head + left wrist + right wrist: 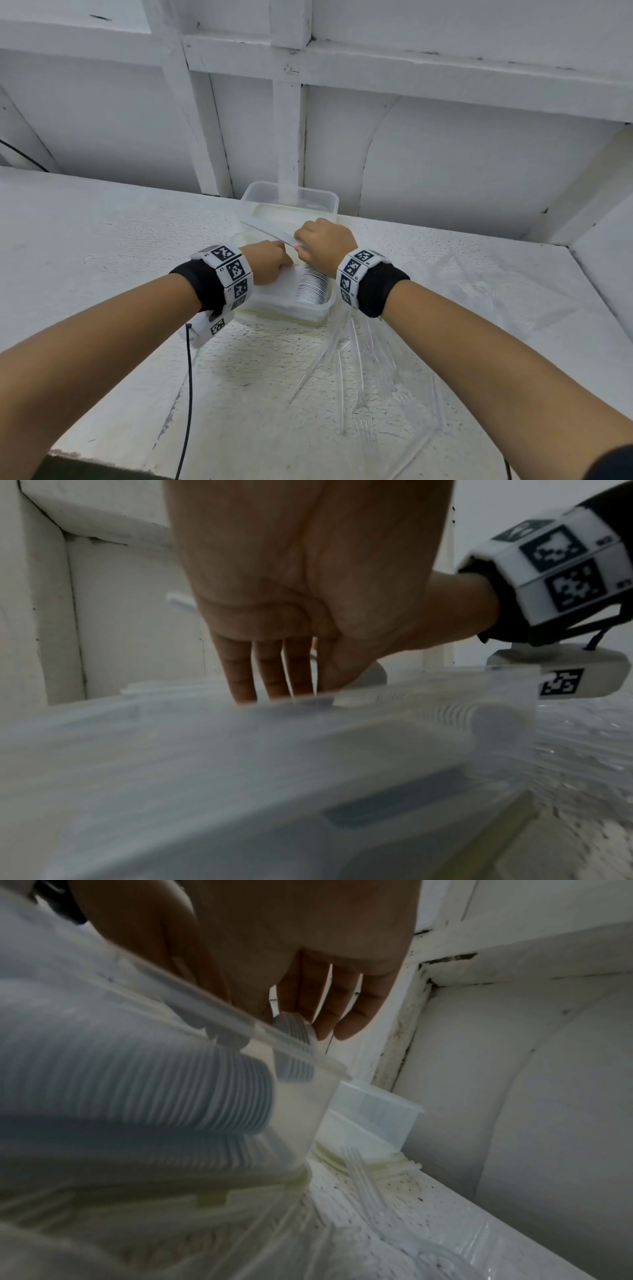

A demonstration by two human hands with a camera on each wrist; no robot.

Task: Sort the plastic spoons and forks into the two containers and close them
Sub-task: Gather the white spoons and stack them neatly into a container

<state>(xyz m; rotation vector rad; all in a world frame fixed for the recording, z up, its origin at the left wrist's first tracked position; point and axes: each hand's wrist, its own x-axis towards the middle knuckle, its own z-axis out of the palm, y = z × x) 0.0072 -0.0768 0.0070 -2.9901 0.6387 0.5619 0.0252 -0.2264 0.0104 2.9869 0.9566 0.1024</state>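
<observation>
Both forearms reaching forward over the white table (102,240), wrists nearly meeting above the near container (308,310).

Left hand (267,262) angled down into the near container, fingers (240,669) extended straight, tips dipping behind the near wall, thumb folded alongside; touching or gripping anything inside: cannot tell, the wall blurring it.

Right hand (325,245) hovering over the far right corner of the same container, knuckles up, fingers curling down around a short stack of white spoons (293,1031), fingertips (356,1026) hanging past the bowls. Thin white strip (270,233) running left and far from under this hand; a lid edge or something else: cannot tell.

Near container sitting on a pale yellowish lid (310,320), holding a long nested row of white spoons (313,286), bowls stacked tight, lying along the right side.

Far container (291,197) standing just beyond, against the wall, clear-walled, open-topped; contents not readable.

Clear forks (359,394) lying loose on the table near and right of the containers, tines pointing near, some handles reaching under the near container's corner. More clear cutlery (462,274) scattered to the right, type not readable.
</observation>
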